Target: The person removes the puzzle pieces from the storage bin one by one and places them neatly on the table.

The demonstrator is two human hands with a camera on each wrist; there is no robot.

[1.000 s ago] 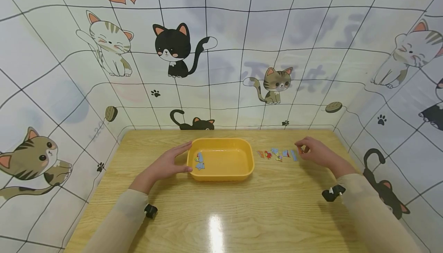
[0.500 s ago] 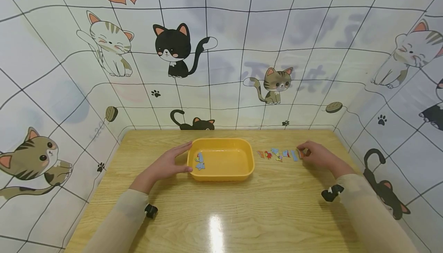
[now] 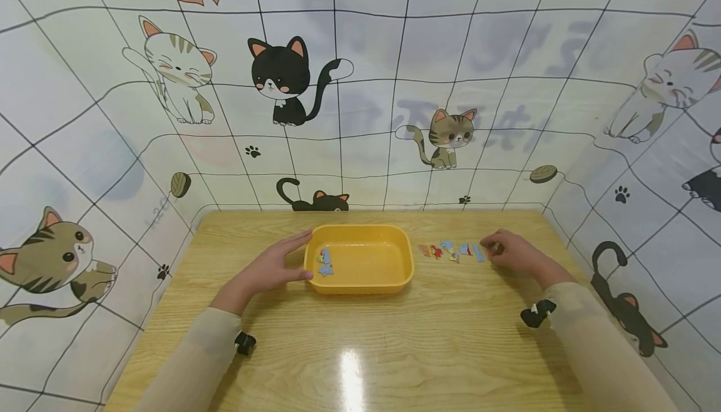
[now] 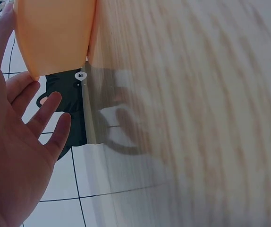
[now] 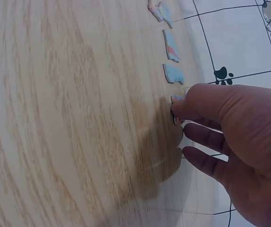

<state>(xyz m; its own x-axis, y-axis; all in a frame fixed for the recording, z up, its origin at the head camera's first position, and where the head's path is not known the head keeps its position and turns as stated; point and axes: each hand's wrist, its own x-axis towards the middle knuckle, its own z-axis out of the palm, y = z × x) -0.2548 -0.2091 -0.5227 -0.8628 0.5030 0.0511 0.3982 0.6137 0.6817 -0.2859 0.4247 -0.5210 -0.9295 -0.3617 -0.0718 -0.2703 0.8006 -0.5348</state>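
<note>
My left hand (image 3: 270, 266) rests against the left side of a yellow tray (image 3: 360, 290), thumb near its front corner and fingers near its back corner. Fairly straight fingers (image 4: 46, 111) show in the left wrist view. Two jigsaw pieces (image 3: 325, 270) lie inside the tray at the left. At the right end of a row of jigsaw pieces on the table, my right hand (image 3: 515, 252) holds a piece (image 5: 176, 121) between thumb and fingertips, low at the tabletop. The thumb partly covers this piece. Nearest to it lies a plain blue piece (image 3: 478, 253).
Several more colourful pieces (image 3: 436, 252) continue the row leftward toward the tray. The wooden table (image 3: 315, 349) meets a cat-patterned wall covering (image 3: 372, 149) at its back edge. Light glares on the tabletop near the front.
My right hand has come down to the tabletop with the jigsaw piece, at the end of the row, and shifted slightly there. The left hand and tray have stayed put.
</note>
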